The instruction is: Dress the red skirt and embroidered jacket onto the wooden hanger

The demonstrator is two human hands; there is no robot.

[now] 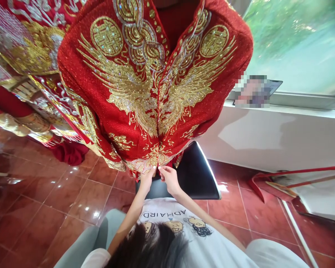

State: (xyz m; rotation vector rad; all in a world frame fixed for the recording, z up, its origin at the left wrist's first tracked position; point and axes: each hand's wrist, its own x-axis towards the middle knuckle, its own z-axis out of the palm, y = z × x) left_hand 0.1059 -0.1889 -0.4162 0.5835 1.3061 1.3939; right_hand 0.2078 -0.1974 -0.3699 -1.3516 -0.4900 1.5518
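A red jacket (pixel 145 96) hangs upright in front of me, covered in gold phoenix embroidery, round medallions and beads. Its front edges meet along a line down the middle. At the bottom of that line, my left hand (pixel 146 178) grips the left front edge by the scalloped hem, thumb on top and its other fingers mostly hidden by the cloth. Close beside it, my right hand (pixel 169 178) is closed in a pinch at the right front edge. Any small fastener between the fingertips is too small to make out.
More red and gold embroidered garments (pixel 36 48) hang at the left. Behind the jacket's hem stands a black chair (pixel 201 175). A red dustpan (pixel 259 188) and a white pole (pixel 296 227) are on the tiled floor (pixel 78 197) at right, below a window (pixel 293 48).
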